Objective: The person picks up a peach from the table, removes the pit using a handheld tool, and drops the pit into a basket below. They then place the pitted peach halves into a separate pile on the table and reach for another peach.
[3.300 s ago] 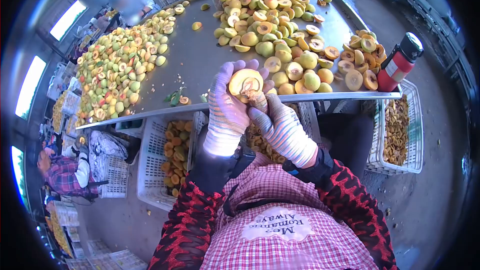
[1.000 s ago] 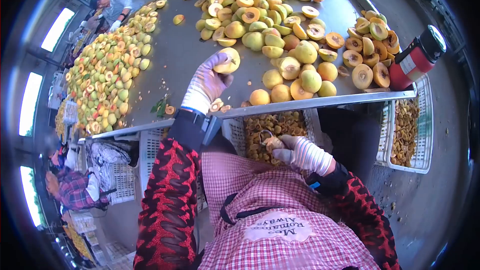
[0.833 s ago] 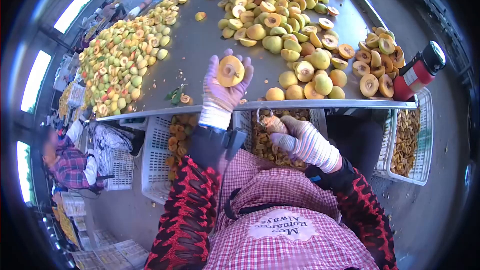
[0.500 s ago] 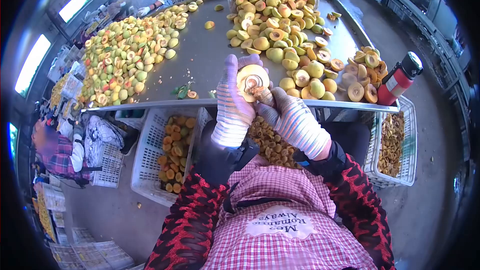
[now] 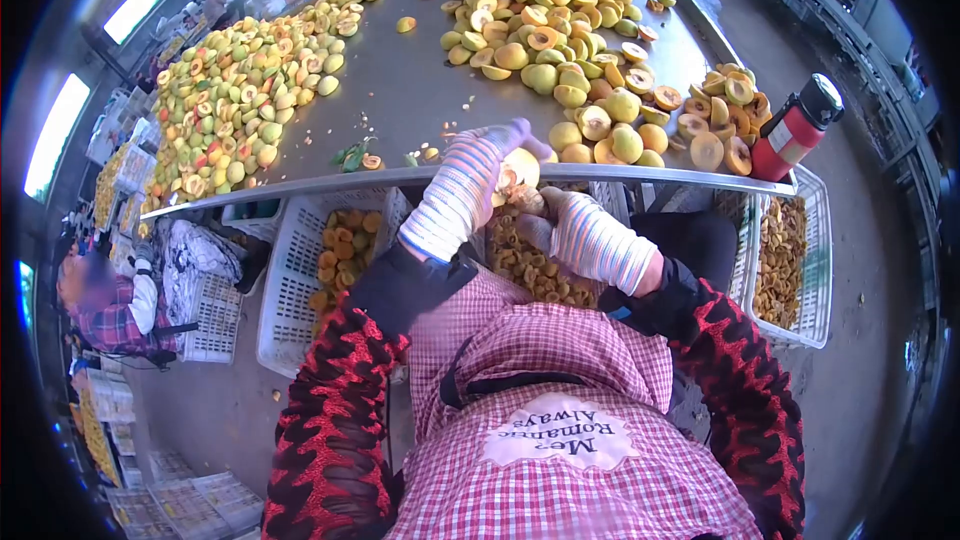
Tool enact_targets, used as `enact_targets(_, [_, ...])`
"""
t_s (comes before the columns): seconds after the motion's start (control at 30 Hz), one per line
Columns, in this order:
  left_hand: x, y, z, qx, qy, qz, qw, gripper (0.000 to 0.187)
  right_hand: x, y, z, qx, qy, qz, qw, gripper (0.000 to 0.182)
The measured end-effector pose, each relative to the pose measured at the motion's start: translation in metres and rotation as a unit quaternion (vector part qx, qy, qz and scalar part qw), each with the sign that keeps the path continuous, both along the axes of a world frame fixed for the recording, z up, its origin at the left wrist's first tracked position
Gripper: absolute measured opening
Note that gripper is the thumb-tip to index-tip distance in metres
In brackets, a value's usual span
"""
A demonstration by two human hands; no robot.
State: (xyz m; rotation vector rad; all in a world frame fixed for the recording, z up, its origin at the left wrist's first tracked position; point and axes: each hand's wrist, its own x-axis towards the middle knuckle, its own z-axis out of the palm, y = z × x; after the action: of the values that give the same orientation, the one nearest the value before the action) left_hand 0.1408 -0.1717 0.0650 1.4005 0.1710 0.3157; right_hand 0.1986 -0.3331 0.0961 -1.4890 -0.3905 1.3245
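My left hand, in a striped knit glove, is closed around a halved peach just in front of the table edge. My right hand, gloved alike, grips a short tool whose visible part is brownish and coated with pulp. The tool's tip meets the lower side of the fruit; the fingers and fruit hide its working end. Below both hands, a crate holds brown pits and scraps.
On the metal table lie a left heap of peach halves, a right heap and cut halves near a red bottle. Crates of halves and scraps flank me. A co-worker sits at left.
Both hands have come down and nearer to me, over the scrap crate. My left hand has turned the peach half, so its cut face and the curved metal blade no longer show clearly.
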Motion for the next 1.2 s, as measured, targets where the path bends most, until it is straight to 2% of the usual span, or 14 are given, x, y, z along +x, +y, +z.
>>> enact_targets(0.03, [-0.001,0.0,0.011,-0.056,0.13,-0.041,0.989,0.041,0.0,-0.002,-0.005,0.0,0.0,0.001,1.0,0.028])
enact_targets(0.07, [0.0,-0.005,0.017,-0.081,0.102,-0.002,0.991,0.042,0.001,-0.003,-0.01,-0.001,0.0,0.002,1.0,0.029])
enact_targets(0.13, [0.003,-0.018,0.023,-0.123,0.031,0.073,0.989,0.044,-0.003,-0.011,-0.02,0.068,-0.26,0.041,0.962,0.03])
enact_targets(0.27, [-0.012,-0.052,0.008,-0.102,-0.117,0.237,0.959,0.055,-0.017,-0.008,-0.034,0.148,-0.114,0.018,0.982,0.032])
enact_targets(0.3, [-0.015,-0.049,0.007,-0.1,-0.117,0.205,0.967,0.056,-0.018,-0.011,-0.04,0.192,0.024,0.025,0.981,0.035])
enact_targets(0.4, [-0.014,-0.032,-0.001,-0.161,-0.112,0.063,0.979,0.059,-0.002,-0.022,-0.026,0.137,0.096,0.116,0.979,0.037])
enact_targets(0.53, [0.0,-0.013,0.005,-0.025,-0.046,-0.026,0.998,0.058,0.021,-0.019,-0.038,0.12,0.111,0.195,0.967,0.039])
enact_targets(0.6, [0.004,-0.018,0.004,-0.173,-0.003,0.029,0.984,0.055,0.024,-0.013,-0.044,0.141,0.131,0.175,0.965,0.041])
enact_targets(0.7, [0.019,-0.015,-0.002,-0.208,0.048,0.111,0.971,0.05,0.023,0.004,-0.054,0.123,0.0,0.138,0.983,0.045])
enact_targets(0.83, [0.023,-0.011,0.001,-0.283,-0.024,0.176,0.943,0.049,0.011,0.015,-0.057,0.22,0.203,0.084,0.95,0.04])
enact_targets(1.0, [0.001,0.06,-0.026,-0.492,-0.168,0.165,0.838,0.044,-0.003,0.007,-0.07,0.075,-0.069,0.13,0.986,0.035])
enact_targets(1.07, [-0.037,0.086,-0.017,-0.358,-0.124,0.294,0.878,0.035,0.01,-0.006,-0.141,0.034,-0.327,0.194,0.924,0.044])
enact_targets(1.13, [-0.096,0.148,-0.048,-0.058,-0.051,0.258,0.963,0.03,0.028,-0.02,-0.168,-0.208,-0.464,0.376,0.774,0.042])
enact_targets(1.2, [-0.124,0.191,-0.069,0.292,0.199,0.472,0.808,0.029,0.042,-0.028,-0.173,-0.23,-0.435,0.303,0.816,0.039])
